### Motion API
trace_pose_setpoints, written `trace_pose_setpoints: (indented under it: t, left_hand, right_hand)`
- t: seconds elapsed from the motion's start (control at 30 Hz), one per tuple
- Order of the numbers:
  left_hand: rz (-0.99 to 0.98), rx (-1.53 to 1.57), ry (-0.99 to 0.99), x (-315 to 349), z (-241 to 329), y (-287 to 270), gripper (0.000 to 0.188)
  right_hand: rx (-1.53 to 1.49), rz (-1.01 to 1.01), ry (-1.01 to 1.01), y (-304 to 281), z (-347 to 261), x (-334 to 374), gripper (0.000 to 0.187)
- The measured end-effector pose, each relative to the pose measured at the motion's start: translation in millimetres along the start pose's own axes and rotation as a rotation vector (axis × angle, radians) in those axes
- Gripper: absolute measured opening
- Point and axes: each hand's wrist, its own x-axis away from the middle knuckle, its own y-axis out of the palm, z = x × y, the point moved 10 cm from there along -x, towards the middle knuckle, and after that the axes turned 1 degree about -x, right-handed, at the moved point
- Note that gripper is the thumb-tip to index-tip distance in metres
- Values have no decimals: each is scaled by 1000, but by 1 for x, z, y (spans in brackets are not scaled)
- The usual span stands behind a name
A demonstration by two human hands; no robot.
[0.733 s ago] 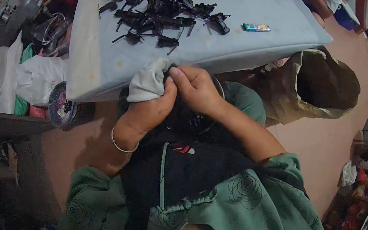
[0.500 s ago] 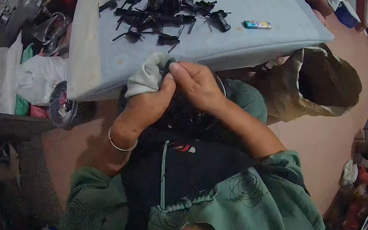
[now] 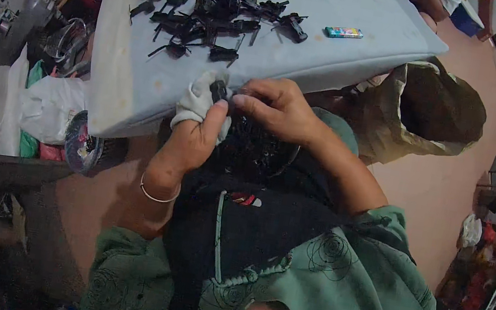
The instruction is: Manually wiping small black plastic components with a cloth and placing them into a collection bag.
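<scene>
My left hand (image 3: 190, 149), partly wrapped in a crumpled white cloth (image 3: 191, 104), is closed on a small black plastic part (image 3: 218, 90) with the thumb pressed against its near end. Just to the right, my right hand (image 3: 283, 114) is closed in a pinch beside that part; whatever lies between its fingertips is too small to name. Under both hands, on my lap, a container of dark pieces (image 3: 252, 149) shows in part. Ahead on the padded white table (image 3: 122, 89) lies a heap of similar black parts (image 3: 213, 3) with thin prongs.
A small colourful lighter-like thing (image 3: 343, 32) lies right of the heap. Beyond the table's right edge an open brown sack (image 3: 389, 125) stands on the floor. White plastic bags (image 3: 55, 105) and a clear basket (image 3: 84, 142) crowd the left; shelved goods (image 3: 494, 239) line the right.
My right hand has drawn slightly right, away from my left hand. The black part in my left hand, mostly hidden before, now shows against the cloth.
</scene>
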Motion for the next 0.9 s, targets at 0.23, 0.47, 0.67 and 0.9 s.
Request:
trace_pose_setpoints:
  t: [0.23,0.47,0.67,0.9]
  left_hand:
    - [-103,211,-167,3,-6,9,22]
    - [22,-337,302,5,23,7,22]
    - [85,-307,130,8,10,0,21]
    - [-65,-263,-30,3,-10,-3,22]
  right_hand:
    - [-114,-47,182,8,21,0,22]
    - [-66,-112,128,20,11,0,30]
    - [-42,98,-24,26,2,-1,28]
    - [-67,-158,105,24,13,-12,26]
